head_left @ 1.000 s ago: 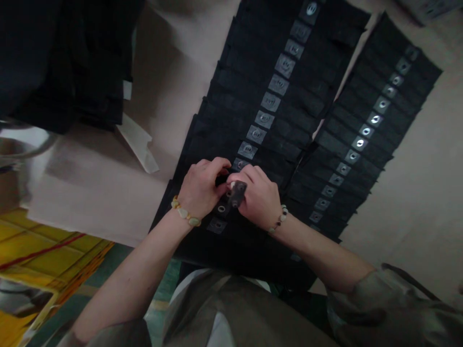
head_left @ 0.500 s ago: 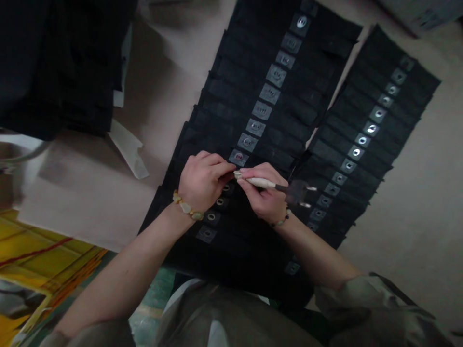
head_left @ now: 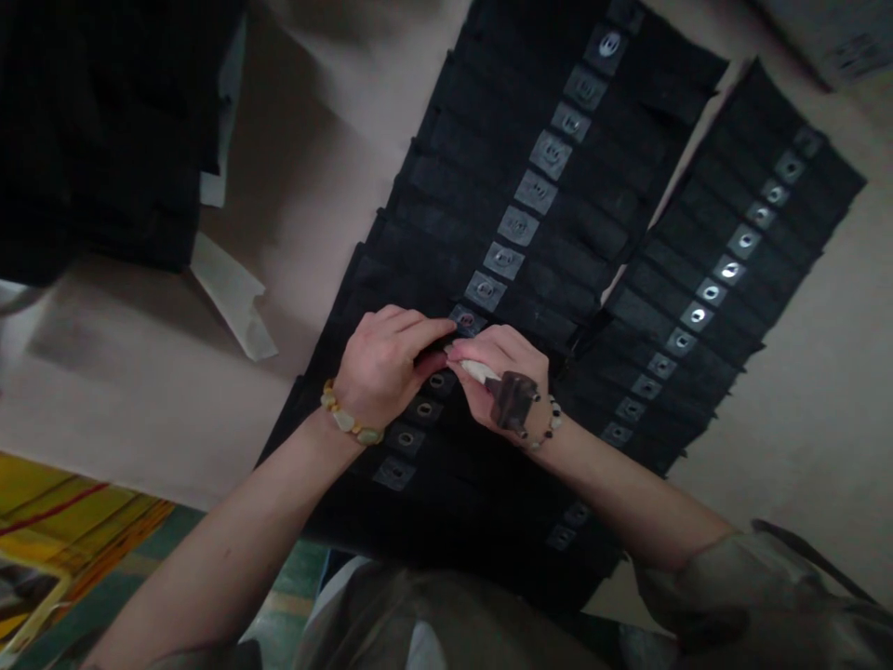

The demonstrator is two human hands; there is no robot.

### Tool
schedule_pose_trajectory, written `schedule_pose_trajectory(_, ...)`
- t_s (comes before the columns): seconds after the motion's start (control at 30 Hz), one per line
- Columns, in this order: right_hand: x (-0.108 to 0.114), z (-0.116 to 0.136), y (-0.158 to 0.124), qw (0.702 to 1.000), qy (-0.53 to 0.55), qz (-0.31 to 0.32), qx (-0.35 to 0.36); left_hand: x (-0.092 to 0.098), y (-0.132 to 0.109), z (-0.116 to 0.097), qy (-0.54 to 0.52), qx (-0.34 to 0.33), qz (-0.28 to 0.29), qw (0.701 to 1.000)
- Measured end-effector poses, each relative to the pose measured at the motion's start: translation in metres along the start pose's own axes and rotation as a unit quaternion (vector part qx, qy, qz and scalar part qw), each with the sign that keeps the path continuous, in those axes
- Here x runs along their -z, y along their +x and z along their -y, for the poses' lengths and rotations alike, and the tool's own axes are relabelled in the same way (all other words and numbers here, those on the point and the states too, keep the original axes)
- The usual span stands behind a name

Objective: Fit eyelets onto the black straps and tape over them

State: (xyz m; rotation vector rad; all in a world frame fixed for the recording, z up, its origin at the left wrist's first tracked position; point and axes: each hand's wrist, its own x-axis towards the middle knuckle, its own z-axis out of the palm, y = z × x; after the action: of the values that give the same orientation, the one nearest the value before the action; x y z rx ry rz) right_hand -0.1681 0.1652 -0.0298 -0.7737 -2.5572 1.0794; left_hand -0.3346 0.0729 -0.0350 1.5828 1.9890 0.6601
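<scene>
Head view. The left hand (head_left: 387, 368) lies knuckles up on the near row of black fabric pieces (head_left: 446, 195). Its fingers (head_left: 425, 328) are drawn together, with the tips resting on the cloth just beside a grey square patch (head_left: 466, 320); whether they pinch the cloth cannot be told. The right hand (head_left: 499, 368) meets the left at the fingertips, its fingers clamped round a small tool (head_left: 513, 402) with a pale handle in the grip and a dark blunt head jutting towards the wrist. The pieces overlap like shingles in a slanting row on the table (head_left: 313, 186), each bearing one grey patch with a small oval eyelet. A second row (head_left: 774, 251) lies just beside it on the right. A beaded bracelet (head_left: 349, 421) circles the left wrist. A dark cloth pile (head_left: 104, 140) sits at far left.
</scene>
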Motion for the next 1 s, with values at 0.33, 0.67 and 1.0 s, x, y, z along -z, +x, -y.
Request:
schedule_pose_trajectory(0.33,0.013,0.025,0.024,0.990,-0.102,0.093,0.013,0.010,0.001,-0.005,-0.028,0.034,0.010,0.999)
schedule_pose_trajectory(0.67,0.014,-0.002,0.007,0.997,0.029,-0.019,0.066,0.015,0.003,-0.012,-0.018,0.033,0.010,0.999)
schedule_pose_trajectory(1.0,0.033,-0.044,0.043,0.987,0.145,-0.008,0.065,-0.001,0.033,-0.009,0.019,0.000,-0.062,0.998)
